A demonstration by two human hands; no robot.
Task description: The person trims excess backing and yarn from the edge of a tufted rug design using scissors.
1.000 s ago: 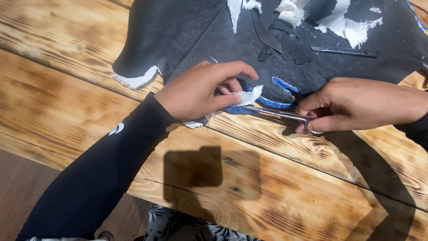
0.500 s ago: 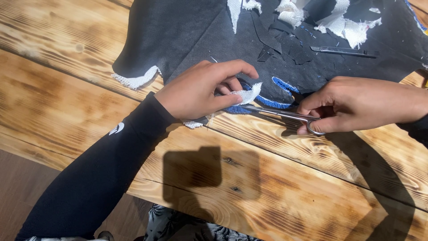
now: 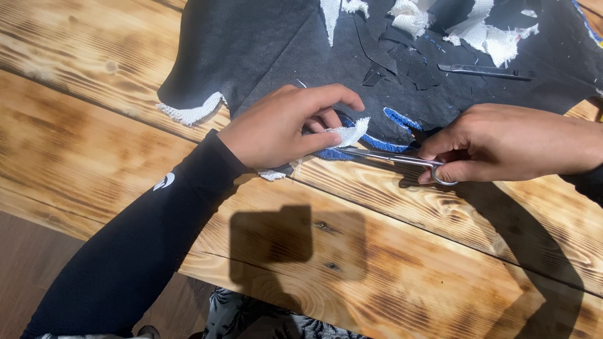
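Note:
A large black fabric sheet lies across a wooden table. My left hand pinches a small white woven strip at the fabric's near edge, beside a curved blue embroidered trim. My right hand grips slim metal scissors, fingers through the loops, blades pointing left toward the strip under my left fingers. Both arms wear dark sleeves.
White fabric scraps and black offcuts lie on the far part of the sheet. A dark slender metal tool rests there too. A frayed white patch shows at the sheet's left edge. The table's near edge runs diagonally at lower left.
Almost nothing differs; both hands stay in place, the right hand's fingers and the scissors shift only slightly at the fabric edge.

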